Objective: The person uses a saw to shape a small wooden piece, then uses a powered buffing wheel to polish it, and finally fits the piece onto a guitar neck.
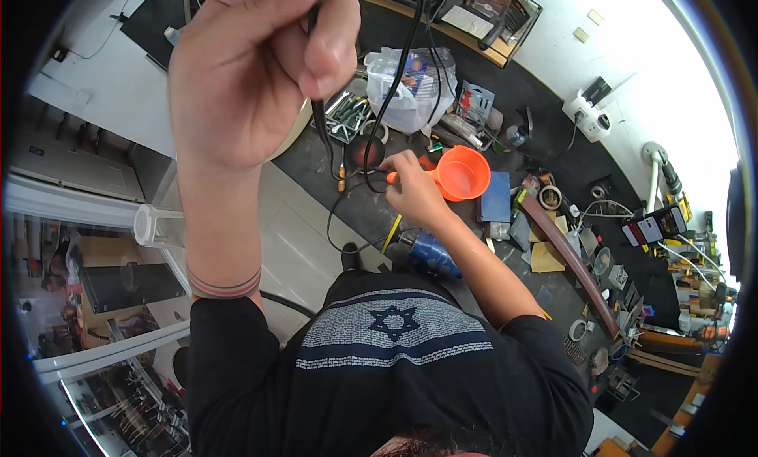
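Observation:
High at the upper left, my left hand has its fingers curled round a black cable, whose loops hang down over the bench. My right hand grips the handle of an orange plastic cup lying on the cluttered dark bench. A dark rounded object and a small screwdriver with a wooden-coloured handle lie left of that hand. A blue cylindrical object sits below it, and a blue rectangular block is right of the cup.
A white plastic bag and a tray of tools occupy the back. A long brown strip, tape rolls and a phone on a stand stand rightward. A white stool is at left, beside the tiled floor.

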{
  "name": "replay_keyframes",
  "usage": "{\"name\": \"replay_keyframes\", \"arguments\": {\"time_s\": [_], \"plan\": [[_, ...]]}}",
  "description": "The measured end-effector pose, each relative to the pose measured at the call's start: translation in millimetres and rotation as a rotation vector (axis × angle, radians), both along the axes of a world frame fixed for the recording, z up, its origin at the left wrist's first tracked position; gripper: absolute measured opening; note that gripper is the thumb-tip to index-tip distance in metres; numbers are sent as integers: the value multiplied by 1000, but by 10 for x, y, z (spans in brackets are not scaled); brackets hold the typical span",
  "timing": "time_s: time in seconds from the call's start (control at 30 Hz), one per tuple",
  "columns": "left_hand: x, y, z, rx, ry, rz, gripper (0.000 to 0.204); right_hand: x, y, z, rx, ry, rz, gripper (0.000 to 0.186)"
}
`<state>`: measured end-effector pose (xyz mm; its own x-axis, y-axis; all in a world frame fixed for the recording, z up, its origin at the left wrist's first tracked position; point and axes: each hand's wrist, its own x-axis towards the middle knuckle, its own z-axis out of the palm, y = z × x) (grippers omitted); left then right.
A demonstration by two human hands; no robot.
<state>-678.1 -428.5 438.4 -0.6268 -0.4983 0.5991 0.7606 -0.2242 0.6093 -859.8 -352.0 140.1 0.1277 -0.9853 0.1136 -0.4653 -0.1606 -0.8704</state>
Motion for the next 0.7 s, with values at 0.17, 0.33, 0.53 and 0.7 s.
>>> {"name": "replay_keyframes", "arguments": {"time_s": [0.17, 0.33, 0.53, 0.7], "plan": [[306, -193, 223, -124, 23, 258, 25, 432, -259, -288, -83, 137, 94, 53], [479, -175, 322, -267, -92, 153, 21, 581, -668, -102, 253, 98, 132, 62], [480, -327, 148, -404, -290, 415, 14, -167, -1064, 175, 17, -91, 231, 68], [373, -311, -144, -293, -469, 584, 32, -235, -675, 588, 203, -324, 174, 53]]}}
